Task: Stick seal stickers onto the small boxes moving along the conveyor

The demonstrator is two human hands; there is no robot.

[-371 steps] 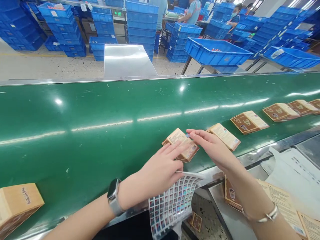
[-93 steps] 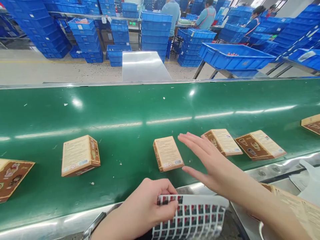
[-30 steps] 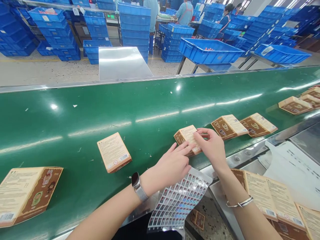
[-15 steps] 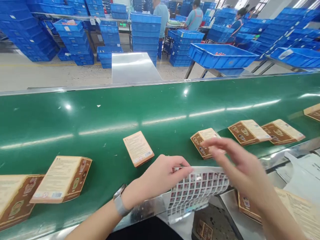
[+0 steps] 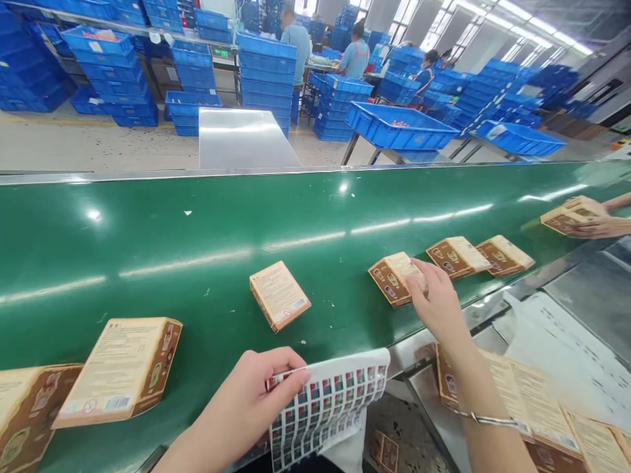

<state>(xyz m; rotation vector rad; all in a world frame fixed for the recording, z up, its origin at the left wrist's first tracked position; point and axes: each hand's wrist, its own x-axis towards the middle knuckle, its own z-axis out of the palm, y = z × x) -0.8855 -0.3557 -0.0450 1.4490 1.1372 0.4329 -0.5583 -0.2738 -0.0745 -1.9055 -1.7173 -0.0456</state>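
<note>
My left hand [image 5: 266,387] is closed on the edge of a white sheet of small stickers [image 5: 330,401], which hangs curled over the near edge of the conveyor. With its fingers bent together, my right hand [image 5: 436,299] touches the right end of a brown and cream box [image 5: 392,279] on the belt. Whatever lies between those fingertips is hidden. Another box [image 5: 280,295] lies alone on the green belt [image 5: 211,243], left of the touched one. Two more boxes [image 5: 456,256] rest just to its right, overlapping.
At the lower left lie larger-looking boxes [image 5: 118,371]. Below my right forearm, more boxes [image 5: 522,394] sit on a metal surface beside white paper [image 5: 566,348]. At far right a co-worker's hands [image 5: 599,223] hold boxes. Blue crates [image 5: 401,125] stand beyond the belt.
My right hand has moved from beside the sticker sheet to the box on the belt. My left hand and the sheet have shifted left and lower in view. A co-worker's hands now show.
</note>
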